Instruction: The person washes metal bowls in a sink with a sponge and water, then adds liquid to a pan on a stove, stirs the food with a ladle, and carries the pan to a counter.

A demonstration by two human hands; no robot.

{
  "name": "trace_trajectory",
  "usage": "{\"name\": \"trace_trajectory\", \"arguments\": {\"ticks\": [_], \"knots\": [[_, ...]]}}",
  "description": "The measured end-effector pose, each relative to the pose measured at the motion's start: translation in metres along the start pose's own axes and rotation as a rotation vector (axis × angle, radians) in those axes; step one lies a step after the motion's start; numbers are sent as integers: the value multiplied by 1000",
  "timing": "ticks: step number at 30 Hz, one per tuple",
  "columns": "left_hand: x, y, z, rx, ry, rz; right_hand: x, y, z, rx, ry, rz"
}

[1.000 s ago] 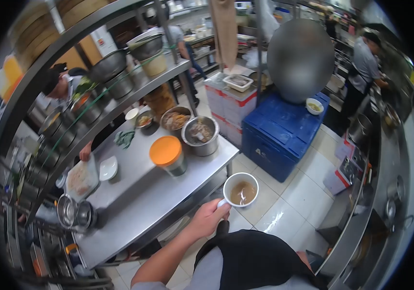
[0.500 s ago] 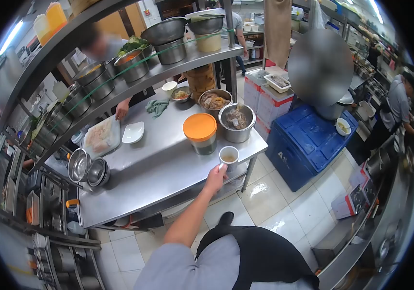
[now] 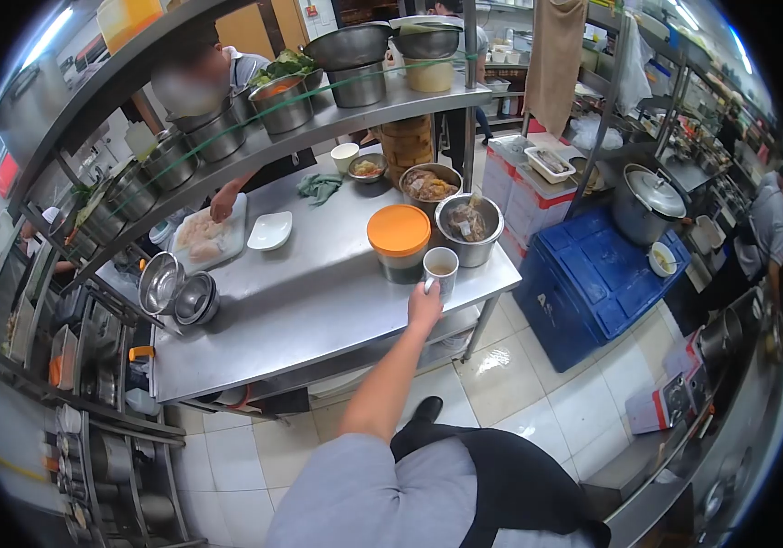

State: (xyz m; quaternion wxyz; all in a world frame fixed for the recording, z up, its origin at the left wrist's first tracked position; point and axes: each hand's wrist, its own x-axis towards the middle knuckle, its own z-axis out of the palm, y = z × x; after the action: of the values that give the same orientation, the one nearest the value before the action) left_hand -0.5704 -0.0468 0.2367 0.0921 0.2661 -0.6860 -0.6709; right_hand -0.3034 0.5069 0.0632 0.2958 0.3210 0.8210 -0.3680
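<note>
My left hand (image 3: 424, 307) grips the handle of a white mug (image 3: 444, 277) holding a light brown liquid. The mug is at the right front edge of the steel table (image 3: 291, 320); whether its base touches the top I cannot tell. Just behind it stands a tub with an orange lid (image 3: 399, 230). Close by are a steel pot (image 3: 470, 252) with dark contents and a bag-like piece in it, and a second pot of brown food (image 3: 431, 184). My right hand is out of view.
Across the table a co-worker's hand (image 3: 224, 200) reaches over a tray of pale meat (image 3: 200, 239). A white dish (image 3: 270, 231), a green cloth (image 3: 320, 187) and steel bowls (image 3: 195, 299) lie around. Overhead runs a loaded shelf (image 3: 328, 117). A blue bin (image 3: 583, 283) stands right.
My left hand has moved the mug away from me, nearer the orange-lidded tub. The co-worker's hand has shifted left over the pale meat. My view has turned slightly.
</note>
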Motion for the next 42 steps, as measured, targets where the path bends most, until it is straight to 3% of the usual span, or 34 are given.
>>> {"name": "trace_trajectory", "arguments": {"ticks": [3, 5, 8, 11, 13, 16, 18, 20, 21, 22, 23, 24, 25, 26, 27, 28, 32, 33, 35, 37, 38, 40, 42], "knots": [[13, -13, 0, 71, 116, 15, -4, 1, -1, 5, 1, 11], [20, -31, 1, 183, 283, 221, 1, 5, -1, 24, 2, 6], [14, -43, -3, 175, 378, 282, -3, 23, -5, 57, 10, 18], [0, -62, -3, 65, 365, 252, -12, 34, -8, 85, 7, 27], [-37, -34, -2, -156, 277, 16, -14, 41, -9, 88, -1, 32], [-44, -55, 5, -138, 197, -24, -14, 55, -6, 80, -32, 31], [-51, -70, 13, -81, 44, -105, -16, 68, -1, 73, -47, 24], [-56, -100, 33, 60, -242, -135, -17, 74, 11, 45, -51, -4], [-43, -130, 33, 182, -502, -163, -19, 68, 15, 48, -42, -19], [-54, -138, 44, 554, -605, -65, -19, 63, 19, 62, -21, -21], [-43, -175, 43, 658, -840, -79, -16, 59, 24, 194, 10, 6], [-55, -168, 58, 961, -1032, -153, -5, 56, 24, 237, -34, 79], [-25, -223, 47, 872, -1391, 782, -8, 44, 19, 223, -35, 108], [-38, -223, 71, 791, -1546, 129, -9, 35, 11, 198, -53, 126], [-49, -227, 90, 749, -1447, -481, -17, 33, 3, 268, -6, 168], [-43, -226, 84, 1066, -1322, -365, -24, 26, -5, 283, 10, 175], [-20, -218, 183, 1186, -1345, -336, -26, 53, -30, 221, 48, 180], [-14, -213, 214, 1185, -1353, -318, -21, 62, -31, 237, 187, 232], [1, -201, 283, 1174, -1342, -275, -15, 90, -46, 409, 548, -2], [7, -189, 347, 1137, -1281, -250, -67, 61, -128, 931, 541, 53], [7, -181, 381, 1111, -1245, -232, -84, 55, -158, 1020, 720, 7], [-5, -170, 442, 1067, -1190, -191, -100, 80, -204, 1043, 986, 43], [-22, -164, 502, 1076, -1321, -63, -104, 127, -228, 1161, 1166, 268]]}}
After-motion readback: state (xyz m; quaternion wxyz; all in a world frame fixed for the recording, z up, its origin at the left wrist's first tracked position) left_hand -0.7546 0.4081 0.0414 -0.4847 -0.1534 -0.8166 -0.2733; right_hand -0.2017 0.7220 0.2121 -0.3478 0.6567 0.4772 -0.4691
